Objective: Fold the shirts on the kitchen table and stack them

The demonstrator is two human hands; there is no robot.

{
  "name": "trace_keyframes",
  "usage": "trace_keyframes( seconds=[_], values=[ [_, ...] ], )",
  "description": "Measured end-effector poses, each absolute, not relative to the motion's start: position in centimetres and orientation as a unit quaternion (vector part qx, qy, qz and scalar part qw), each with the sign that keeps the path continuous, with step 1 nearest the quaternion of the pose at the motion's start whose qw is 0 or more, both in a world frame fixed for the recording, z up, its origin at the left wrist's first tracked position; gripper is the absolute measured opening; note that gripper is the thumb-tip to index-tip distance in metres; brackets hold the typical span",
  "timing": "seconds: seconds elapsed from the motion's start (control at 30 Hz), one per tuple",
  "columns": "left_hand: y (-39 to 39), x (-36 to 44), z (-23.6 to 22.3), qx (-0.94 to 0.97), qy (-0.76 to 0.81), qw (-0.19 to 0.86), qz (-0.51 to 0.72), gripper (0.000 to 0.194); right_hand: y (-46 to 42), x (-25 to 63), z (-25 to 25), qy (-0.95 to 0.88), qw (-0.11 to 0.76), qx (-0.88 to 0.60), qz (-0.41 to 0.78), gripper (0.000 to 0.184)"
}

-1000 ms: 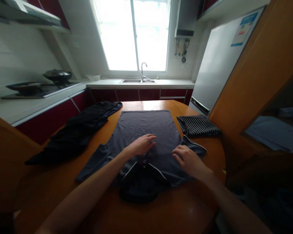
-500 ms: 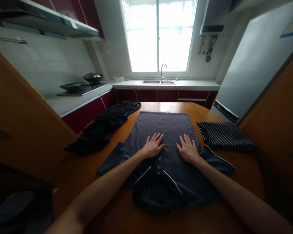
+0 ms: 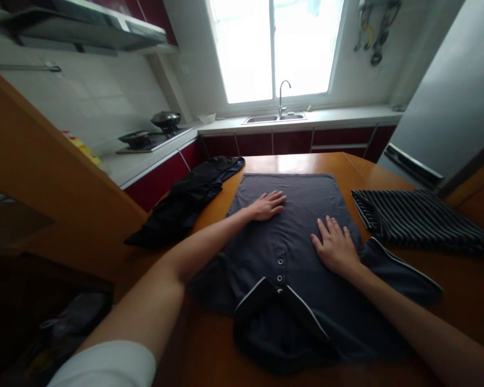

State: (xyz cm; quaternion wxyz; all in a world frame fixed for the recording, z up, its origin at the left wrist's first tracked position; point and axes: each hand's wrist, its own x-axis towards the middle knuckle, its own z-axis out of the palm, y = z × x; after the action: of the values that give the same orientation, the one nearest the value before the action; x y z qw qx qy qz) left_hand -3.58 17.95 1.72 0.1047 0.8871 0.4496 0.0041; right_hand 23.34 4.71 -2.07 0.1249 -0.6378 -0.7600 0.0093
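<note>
A dark grey polo shirt [image 3: 294, 236] lies spread front up on the wooden table, its collar toward me and its hem at the far side. White piping edges the collar and the right-hand sleeve; small ring-shaped buttons run down the placket. My left hand [image 3: 267, 205] rests flat on the upper left part of the shirt's body, fingers stretched out. Palm down, my right hand [image 3: 335, 246] lies on the shirt to the right of the placket, fingers spread. Neither hand grips the cloth. My left forearm hides part of the left sleeve.
On the wooden table [image 3: 322, 161], a black garment [image 3: 185, 199] lies at the left and a folded black-and-white striped garment [image 3: 417, 220] at the right. Beyond are a sink [image 3: 262, 119], a stove [image 3: 157, 141] with pans, and a fridge [image 3: 439, 91].
My left hand has slid away from me across the shirt toward its hem. My right hand stays flat on the shirt near the same spot. The camera view has tilted and shifted.
</note>
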Motion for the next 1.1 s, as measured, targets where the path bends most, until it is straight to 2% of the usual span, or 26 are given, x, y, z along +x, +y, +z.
trace_keyframes(
  seconds=[0.1,0.27,0.47,0.63,0.77,0.97,1.1],
  values=[
    [22.8,-7.9,2.3,0.819,0.568,0.075,-0.018,0.061,4.6,23.3,-2.0,-0.76,0.13,-0.637,0.009,0.064],
    [27.7,-12.5,2.9,0.758,0.65,0.06,-0.024,0.063,4.6,23.2,-2.0,-0.758,0.135,-0.638,0.015,0.064],
    [28.4,-10.5,3.9,0.745,0.666,0.038,-0.009,0.063,4.6,23.1,-1.9,-0.758,0.131,-0.639,0.015,0.064],
    [22.2,-9.0,5.2,0.848,0.526,0.061,-0.021,0.056,4.5,23.2,-1.9,-0.761,0.116,-0.638,-0.002,0.064],
    [14.0,-13.3,7.2,0.873,0.473,0.122,0.005,0.057,4.5,23.3,-2.0,-0.764,0.1,-0.637,-0.028,0.063],
    [0.7,-20.5,7.6,0.75,0.643,0.098,0.116,0.049,4.6,23.5,-2.3,-0.768,0.086,-0.634,-0.037,0.063],
    [-4.9,-22.6,5.2,0.639,0.74,0.157,0.139,0.055,4.7,23.4,-2.2,-0.766,0.085,-0.636,-0.03,0.063]
  ],
)
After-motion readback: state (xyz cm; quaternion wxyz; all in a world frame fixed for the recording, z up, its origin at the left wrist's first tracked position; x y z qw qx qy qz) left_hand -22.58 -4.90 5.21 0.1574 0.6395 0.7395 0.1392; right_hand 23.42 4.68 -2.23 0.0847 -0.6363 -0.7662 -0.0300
